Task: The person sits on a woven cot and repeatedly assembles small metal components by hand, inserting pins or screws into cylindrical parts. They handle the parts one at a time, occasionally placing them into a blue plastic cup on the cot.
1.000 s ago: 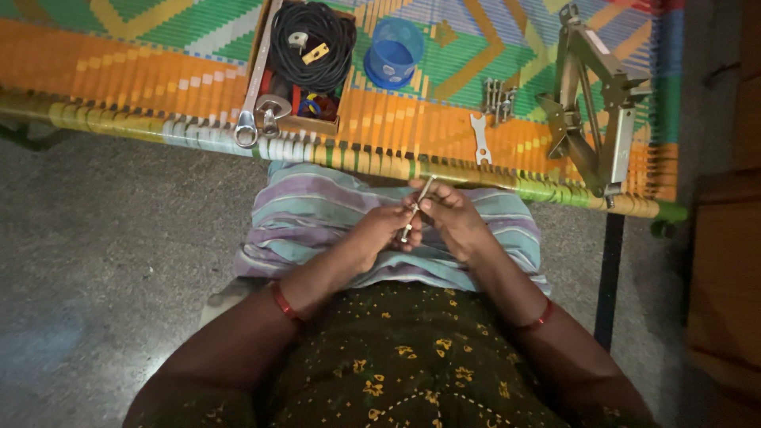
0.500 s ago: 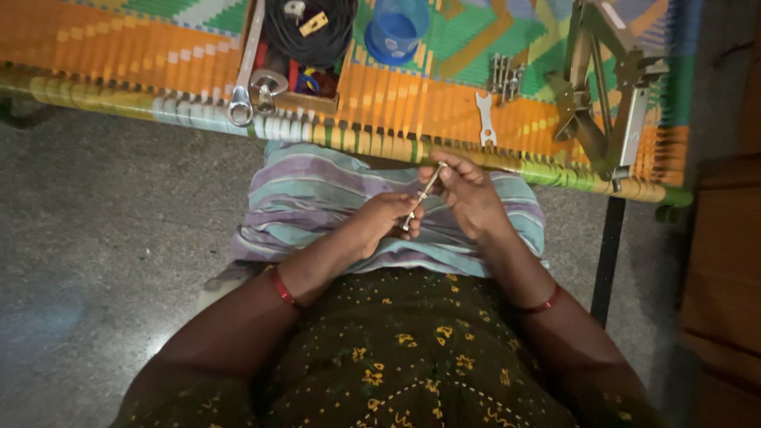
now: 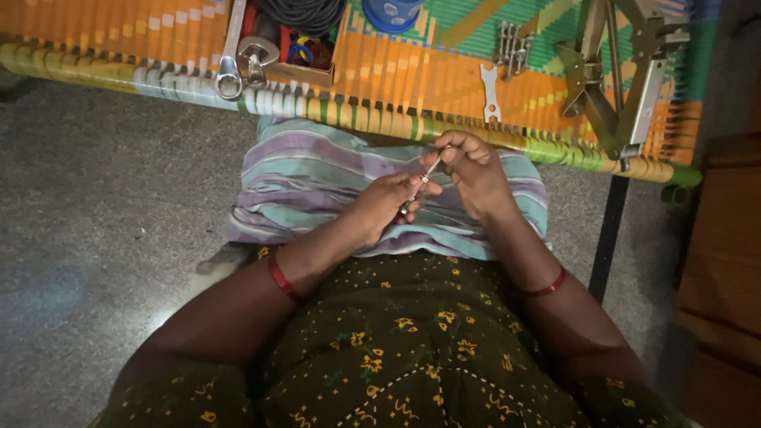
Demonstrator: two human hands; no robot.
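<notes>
- We find the left hand [image 3: 380, 208] closed on the lower end of a thin metal rod [image 3: 418, 184], fingers curled round it above the lap.
- We find the right hand [image 3: 473, 170] pinching the rod's upper end between thumb and fingertips; the rod runs tilted between the two hands, which nearly touch.
- Both hands sit over a striped cloth [image 3: 317, 178] spread across the knees; its far edge lies just beside the near rail of a woven cot [image 3: 95, 40] in orange, green and yellow.
- A red bangle [image 3: 281, 279] circles the left wrist; a second one [image 3: 547, 285] circles the right.
- On the cot, just beyond the right hand, lies a flat metal spanner [image 3: 490, 91], with a small cluster of metal parts [image 3: 511, 43] past it.
- To the right stands a metal frame assembly [image 3: 614, 79], reaching close to the cot's corner.
- To the left, a large wrench [image 3: 230, 59] and a shackle-like metal piece [image 3: 255, 57] overhang the near rail beside a shallow wooden tray [image 3: 305, 73] holding coiled black cable [image 3: 305, 12].
- A blue round container [image 3: 392, 12] sits at the top edge.
- Open room: bare speckled floor [image 3: 95, 222] lies to the left of the lap; to the right a dark upright leg [image 3: 606, 238] and a brown wooden surface [image 3: 725, 261] close in.
</notes>
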